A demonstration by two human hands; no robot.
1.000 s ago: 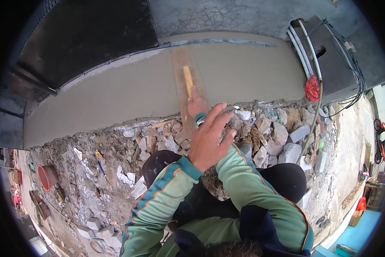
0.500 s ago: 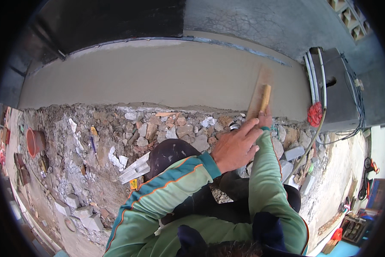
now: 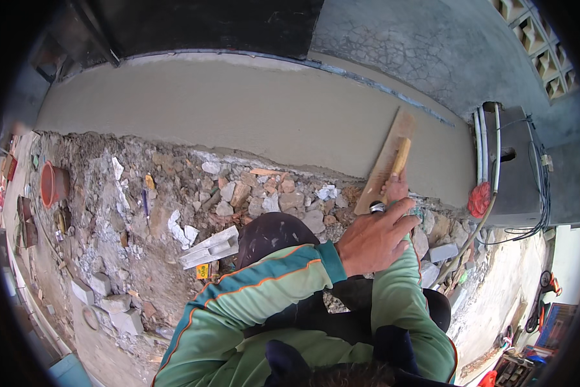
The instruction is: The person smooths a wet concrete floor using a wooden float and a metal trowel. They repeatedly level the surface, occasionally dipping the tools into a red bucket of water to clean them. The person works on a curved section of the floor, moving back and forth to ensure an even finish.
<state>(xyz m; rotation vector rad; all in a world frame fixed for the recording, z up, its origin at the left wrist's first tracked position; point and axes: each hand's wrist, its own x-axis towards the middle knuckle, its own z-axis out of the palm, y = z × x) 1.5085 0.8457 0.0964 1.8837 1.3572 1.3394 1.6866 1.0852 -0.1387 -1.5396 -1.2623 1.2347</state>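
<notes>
Beneath and ahead of the right grip (image 3: 396, 188), closed round its handle (image 3: 402, 155), the plastering float (image 3: 386, 155) overlies grey mortar (image 3: 238, 106), long axis near-left to far-right; left grip (image 3: 377, 240) half-curled behind, hold unclear.

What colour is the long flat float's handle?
The rounded wooden-looking handle is yellowish tan (head view).

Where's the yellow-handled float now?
In the head view, right of centre: the float is in the right hand, across the edge of the cement strip, left of the red bag.
</notes>
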